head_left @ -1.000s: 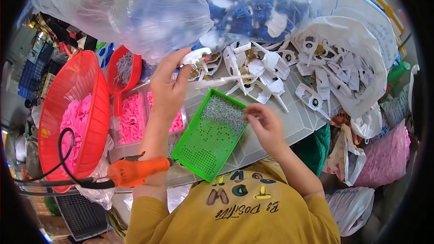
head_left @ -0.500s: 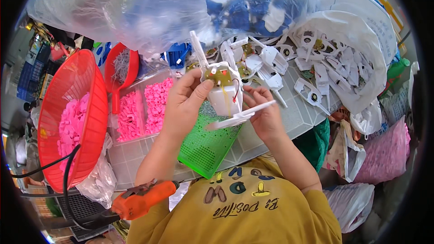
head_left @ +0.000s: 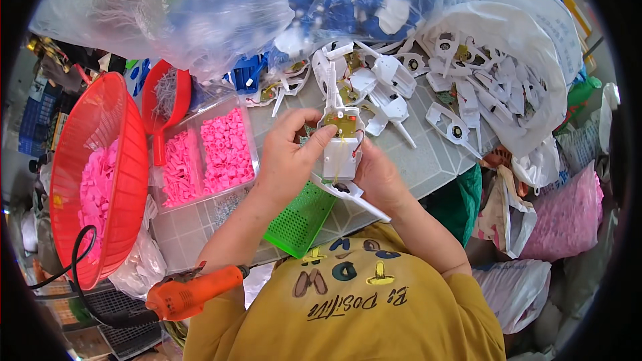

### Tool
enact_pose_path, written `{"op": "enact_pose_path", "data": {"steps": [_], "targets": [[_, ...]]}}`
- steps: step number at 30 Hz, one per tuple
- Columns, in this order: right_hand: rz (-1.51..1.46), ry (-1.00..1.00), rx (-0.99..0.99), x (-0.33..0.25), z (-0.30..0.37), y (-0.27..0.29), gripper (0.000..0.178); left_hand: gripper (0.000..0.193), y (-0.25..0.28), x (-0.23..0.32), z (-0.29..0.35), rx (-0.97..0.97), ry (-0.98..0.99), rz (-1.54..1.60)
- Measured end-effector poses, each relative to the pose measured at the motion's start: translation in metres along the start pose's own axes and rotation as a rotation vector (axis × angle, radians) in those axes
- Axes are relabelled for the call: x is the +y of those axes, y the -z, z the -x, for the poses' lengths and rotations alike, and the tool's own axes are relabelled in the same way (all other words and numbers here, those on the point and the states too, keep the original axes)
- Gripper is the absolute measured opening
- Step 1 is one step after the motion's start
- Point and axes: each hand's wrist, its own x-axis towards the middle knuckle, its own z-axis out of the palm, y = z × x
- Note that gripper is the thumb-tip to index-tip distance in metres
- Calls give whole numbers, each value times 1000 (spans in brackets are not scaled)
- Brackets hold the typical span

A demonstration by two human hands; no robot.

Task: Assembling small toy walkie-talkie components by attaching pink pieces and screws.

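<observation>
Over the front of the table I hold a white plastic toy housing (head_left: pixel 340 163) with a long toothed stem pointing away from me. My left hand (head_left: pixel 287 157) is closed on its left side, the thumb lying by the green circuit board (head_left: pixel 346 124). My right hand (head_left: pixel 380 179) is closed round the lower right side, its fingertips partly hidden behind. Thin wires run from the board along the housing. The matching white half-shell (head_left: pixel 361 202), with a round dark speaker-like part, hangs tilted below it near my right palm. Beneath lies a green perforated basket (head_left: pixel 302 220).
A clear tray (head_left: pixel 253 160) of pink pieces and a red basket (head_left: pixel 130 207) stand left, beside a red scoop (head_left: pixel 180 110) of screws. An orange power screwdriver (head_left: pixel 194 293) hangs lower left. White housings (head_left: pixel 391 73) pile behind; a white sack (head_left: pixel 548 107) holds more.
The housing has turned so its stem points more straight away from me. The loose half-shell has swung to slope down rightward. My right hand has closed in against the housing.
</observation>
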Motion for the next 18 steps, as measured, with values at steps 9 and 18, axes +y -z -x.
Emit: {"op": "enact_pose_path", "data": {"steps": [9,18], "targets": [[28,79,84,-12,15,-10,53,20,-6,7,6,-24,66,185],[130,161,69,-9,15,-7,63,17,-7,0,9,67,-258,-126]]}}
